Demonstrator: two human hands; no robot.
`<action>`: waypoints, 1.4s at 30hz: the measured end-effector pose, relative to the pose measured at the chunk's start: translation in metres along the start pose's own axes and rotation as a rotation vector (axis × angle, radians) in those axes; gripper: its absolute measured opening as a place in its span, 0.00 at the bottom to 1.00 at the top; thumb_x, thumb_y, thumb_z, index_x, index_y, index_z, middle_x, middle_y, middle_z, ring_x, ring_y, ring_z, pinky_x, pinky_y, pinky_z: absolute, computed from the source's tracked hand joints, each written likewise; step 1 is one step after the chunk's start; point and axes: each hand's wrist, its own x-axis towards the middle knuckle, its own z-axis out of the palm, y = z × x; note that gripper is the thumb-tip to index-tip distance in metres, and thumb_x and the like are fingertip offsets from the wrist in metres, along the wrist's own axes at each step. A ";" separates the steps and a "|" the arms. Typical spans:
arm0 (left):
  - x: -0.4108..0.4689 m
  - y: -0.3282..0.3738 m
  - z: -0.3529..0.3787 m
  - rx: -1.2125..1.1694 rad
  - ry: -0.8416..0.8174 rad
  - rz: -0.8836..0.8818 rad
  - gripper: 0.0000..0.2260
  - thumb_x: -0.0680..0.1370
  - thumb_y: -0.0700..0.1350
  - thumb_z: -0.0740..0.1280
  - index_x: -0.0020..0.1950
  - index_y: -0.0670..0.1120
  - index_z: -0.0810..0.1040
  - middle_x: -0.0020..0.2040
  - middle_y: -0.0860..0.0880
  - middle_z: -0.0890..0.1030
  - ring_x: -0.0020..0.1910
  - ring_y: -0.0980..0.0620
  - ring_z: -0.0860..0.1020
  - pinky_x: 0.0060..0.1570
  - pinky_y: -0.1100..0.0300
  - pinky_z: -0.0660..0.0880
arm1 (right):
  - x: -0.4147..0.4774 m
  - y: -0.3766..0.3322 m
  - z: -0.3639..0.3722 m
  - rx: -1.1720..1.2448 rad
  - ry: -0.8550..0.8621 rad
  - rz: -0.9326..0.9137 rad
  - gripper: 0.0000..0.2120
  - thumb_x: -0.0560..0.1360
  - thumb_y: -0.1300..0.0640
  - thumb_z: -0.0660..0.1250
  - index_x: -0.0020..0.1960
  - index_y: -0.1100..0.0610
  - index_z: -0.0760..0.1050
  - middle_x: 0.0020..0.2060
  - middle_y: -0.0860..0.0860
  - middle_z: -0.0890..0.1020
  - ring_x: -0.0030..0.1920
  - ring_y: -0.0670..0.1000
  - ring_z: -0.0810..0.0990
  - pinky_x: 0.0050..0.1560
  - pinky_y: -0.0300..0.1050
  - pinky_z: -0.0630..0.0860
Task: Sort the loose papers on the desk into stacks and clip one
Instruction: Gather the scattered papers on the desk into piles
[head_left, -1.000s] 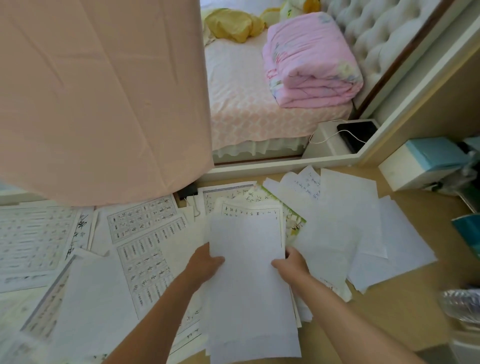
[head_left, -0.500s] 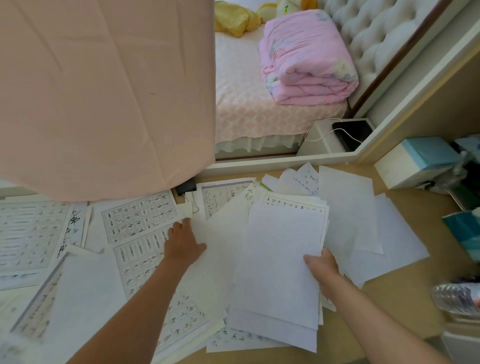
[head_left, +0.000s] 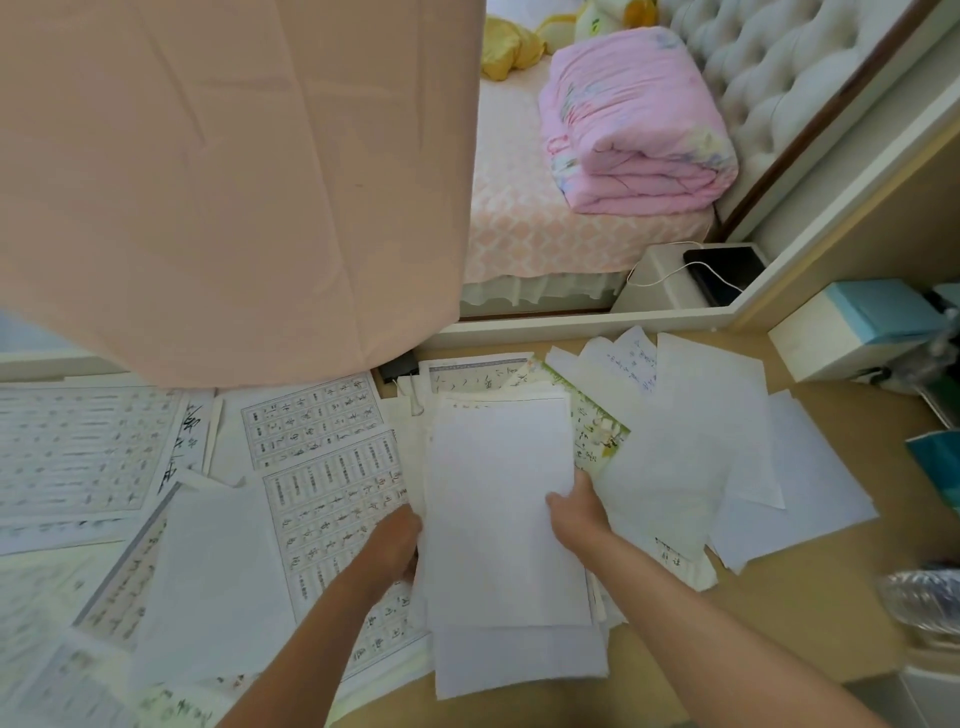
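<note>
The stack (head_left: 498, 519) sits between the two hands, low over the surface (head_left: 779, 597), its long axis running straight away from the person toward the bed (head_left: 519, 218). The left hand (head_left: 395, 540) holds its left long edge and the right hand (head_left: 576, 512) its right long edge, both about halfway along, so neither is nearer. The right thumb lies on the top sheet with the fingers beneath, pinching the edge. The left hand's fingers are tucked under the stack and cannot be seen. I judge the next move to be squaring it: the lower sheets stick out past the near end and sit slightly askew.

The sheets are thin, white and limp; the top one is blank and matt.

Left of the stack lie printed sheets (head_left: 322, 467) with grids of characters, overlapping at angles. Right of it is a green-edged sheet (head_left: 597, 431), then a loose fan of blank sheets (head_left: 727, 441). Just beyond its far left corner is a small dark clip (head_left: 397, 366), partly hidden. Farther left hangs a pink cloth (head_left: 234, 182), smooth with creases. The surface is pale, wood-like and flat.
</note>
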 end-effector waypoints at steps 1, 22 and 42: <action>-0.001 0.002 -0.001 -0.055 0.011 -0.019 0.12 0.82 0.44 0.56 0.50 0.42 0.78 0.44 0.44 0.82 0.41 0.45 0.80 0.42 0.54 0.79 | 0.000 0.001 0.003 -0.066 -0.035 -0.030 0.18 0.79 0.58 0.58 0.68 0.53 0.63 0.57 0.53 0.76 0.51 0.55 0.76 0.49 0.44 0.72; 0.019 0.076 0.088 0.806 0.344 0.734 0.21 0.76 0.43 0.70 0.69 0.48 0.72 0.63 0.46 0.76 0.61 0.46 0.73 0.59 0.53 0.73 | 0.048 0.054 -0.163 -0.638 0.083 -0.132 0.27 0.77 0.53 0.60 0.75 0.48 0.63 0.77 0.52 0.58 0.75 0.56 0.59 0.73 0.54 0.61; 0.058 0.106 0.303 1.439 -0.199 0.875 0.38 0.74 0.54 0.70 0.79 0.56 0.53 0.79 0.52 0.37 0.78 0.51 0.35 0.76 0.48 0.36 | 0.168 0.098 -0.288 -0.166 0.273 0.196 0.34 0.72 0.50 0.70 0.72 0.54 0.60 0.67 0.59 0.64 0.65 0.62 0.67 0.56 0.53 0.73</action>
